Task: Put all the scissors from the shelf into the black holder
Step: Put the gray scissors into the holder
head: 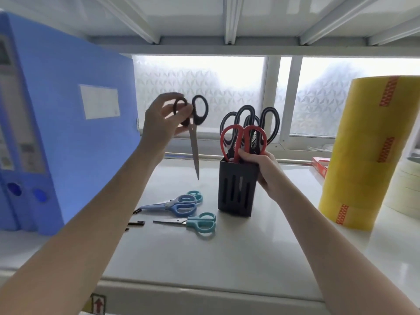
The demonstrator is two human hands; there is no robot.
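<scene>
My left hand (162,122) holds black-handled scissors (195,142) by the handles, blades pointing down, up left of the black holder (236,192). My right hand (264,171) grips the holder's right side near its rim. Inside the holder stand red-handled scissors (243,139) in front and two black-and-grey pairs (252,119) behind. On the white shelf (204,258) left of the holder lie blue-handled scissors (175,204), a teal pair (197,195) partly hidden under them, and another teal-handled pair (195,223) nearer me.
Blue file boxes (56,133) stand at the left. A tall stack of yellow tape rolls (366,151) and pale tape rolls (406,192) stand at the right. A red box (320,164) lies behind. Small black bits (136,223) lie by the blades. Shelf beams run overhead.
</scene>
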